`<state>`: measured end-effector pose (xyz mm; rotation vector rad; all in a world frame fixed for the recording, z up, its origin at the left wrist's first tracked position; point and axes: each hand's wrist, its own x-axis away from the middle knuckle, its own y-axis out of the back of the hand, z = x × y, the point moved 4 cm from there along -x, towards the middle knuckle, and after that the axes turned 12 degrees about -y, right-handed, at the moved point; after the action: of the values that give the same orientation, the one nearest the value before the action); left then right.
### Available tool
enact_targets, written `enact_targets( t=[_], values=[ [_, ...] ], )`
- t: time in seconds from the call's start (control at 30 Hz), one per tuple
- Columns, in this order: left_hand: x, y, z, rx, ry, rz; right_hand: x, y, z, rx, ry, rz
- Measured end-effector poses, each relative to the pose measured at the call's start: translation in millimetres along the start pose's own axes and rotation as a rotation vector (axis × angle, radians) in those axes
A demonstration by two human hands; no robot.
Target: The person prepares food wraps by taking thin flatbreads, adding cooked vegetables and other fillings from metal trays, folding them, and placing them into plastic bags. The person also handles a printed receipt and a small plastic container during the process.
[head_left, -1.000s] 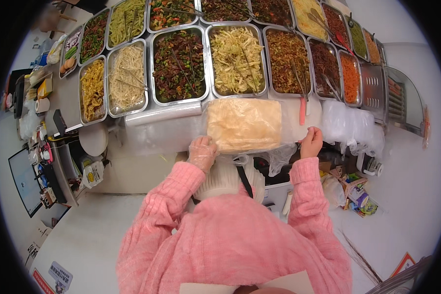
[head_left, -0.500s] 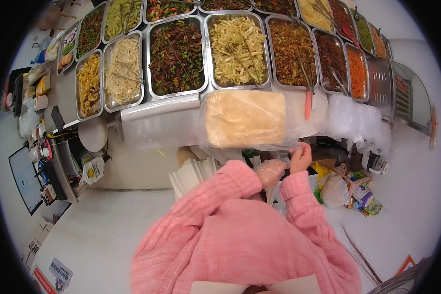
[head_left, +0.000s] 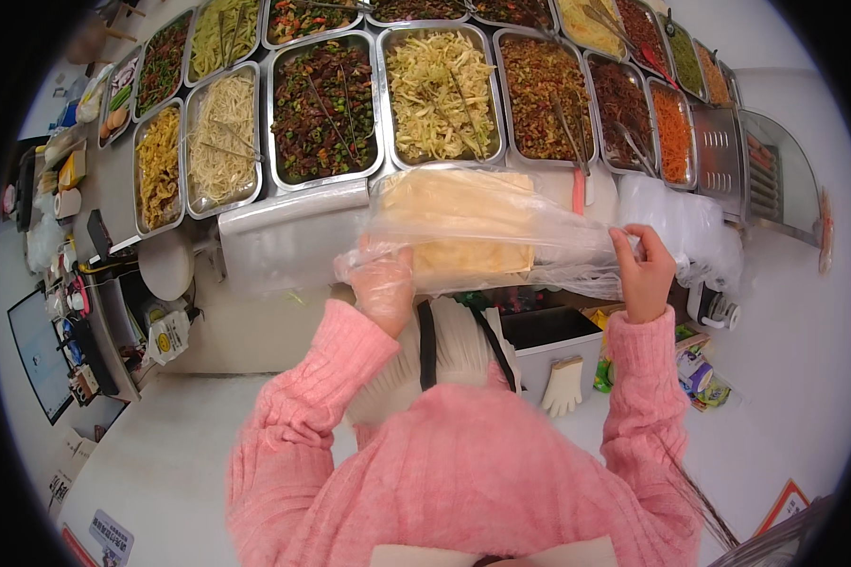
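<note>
A stack of thin, pale yellow square sheets of food (head_left: 477, 257) lies on the counter in front of me, probably flat wraps. Clear plastic film (head_left: 567, 227), perhaps a bag, is stretched across it between my hands. My left hand (head_left: 385, 291), in a see-through disposable glove, is closed on the film at the stack's near left corner; its fingertips are partly hidden by plastic. Out to the right, my bare right hand (head_left: 646, 269) pinches the film's other end between thumb and fingers.
Steel trays of shredded and chopped dishes (head_left: 440, 94) line the counter's far side, several with tongs in them. A plastic roll (head_left: 293, 206) lies left of the stack, white plastic bags (head_left: 676, 227) right. Below the counter are a dark-topped bin (head_left: 548, 331) and a white glove (head_left: 564, 386).
My hands were close together at the stack's near right corner. The left has moved left and the right has moved right and up, drawing the film out across the stack.
</note>
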<state>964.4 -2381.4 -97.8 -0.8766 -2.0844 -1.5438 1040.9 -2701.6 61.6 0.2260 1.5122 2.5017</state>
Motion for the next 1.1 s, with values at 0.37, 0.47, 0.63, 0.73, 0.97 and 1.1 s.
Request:
enact_targets(
  t=[0.37,0.47,0.63,0.73,0.97,1.1],
  values=[
    [-84,-40,-131,-0.171,-0.925,-0.484,31,-138,-45,0.78,0.313,0.471],
    [-88,-55,-125,-0.179,-0.852,-0.582,32,-163,-84,0.667,0.243,0.45],
    [-92,-59,-123,-0.089,-0.829,-0.599,63,-154,-94,0.43,0.219,0.241],
    [-95,-58,-128,-0.202,-0.798,-0.524,76,-150,-90,0.379,0.132,0.172],
    [-92,-36,-142,-0.133,-0.683,-0.437,75,-154,-129,0.125,-0.137,0.078],
    [-100,-26,-102,0.93,-0.397,-0.18,77,-178,-133,-0.301,-0.297,0.244]
  ],
)
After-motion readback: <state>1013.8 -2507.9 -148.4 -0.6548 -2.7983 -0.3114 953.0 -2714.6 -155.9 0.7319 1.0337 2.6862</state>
